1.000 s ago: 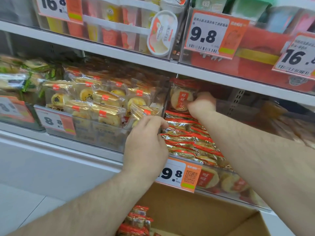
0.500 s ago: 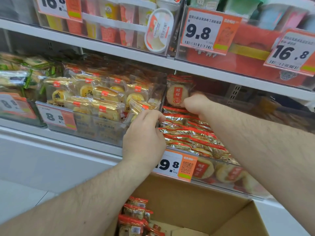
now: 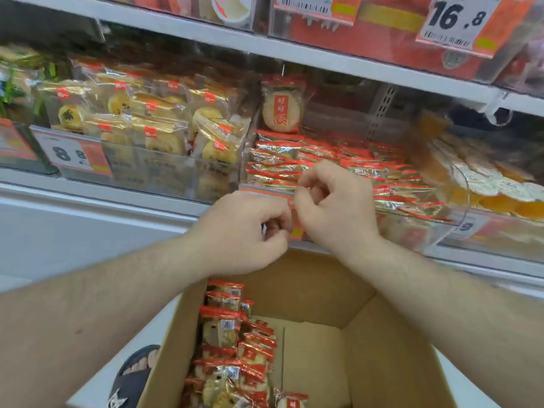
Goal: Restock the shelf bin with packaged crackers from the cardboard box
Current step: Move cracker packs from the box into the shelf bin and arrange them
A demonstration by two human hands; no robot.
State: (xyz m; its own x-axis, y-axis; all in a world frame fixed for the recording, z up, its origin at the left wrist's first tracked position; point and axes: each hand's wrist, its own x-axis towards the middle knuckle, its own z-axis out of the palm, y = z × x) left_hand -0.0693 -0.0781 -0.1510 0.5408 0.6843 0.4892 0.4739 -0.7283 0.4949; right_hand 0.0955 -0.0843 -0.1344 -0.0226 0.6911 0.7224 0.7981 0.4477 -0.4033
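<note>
The clear shelf bin (image 3: 412, 231) holds rows of red-and-gold cracker packs (image 3: 332, 156), with one pack (image 3: 282, 108) standing upright at the back. My left hand (image 3: 244, 231) and my right hand (image 3: 334, 209) hover side by side in front of the bin's front wall, above the cardboard box (image 3: 382, 334). Both have loosely curled fingers and I see nothing held in either. They cover most of the bin's orange price tag (image 3: 292, 219). More cracker packs (image 3: 232, 334) lie along the left side of the box; its right side shows bare cardboard.
A bin of yellow pastry packs (image 3: 147, 128) with an 8.8 tag (image 3: 70, 154) stands to the left. To the right is a bin of orange-and-white packets (image 3: 485, 184). The upper shelf edge (image 3: 323, 54) runs overhead. My sandalled foot (image 3: 135, 375) is beside the box.
Both hands have come back out of the cracker bin and down to its front. The view has tilted down, so more of the box shows.
</note>
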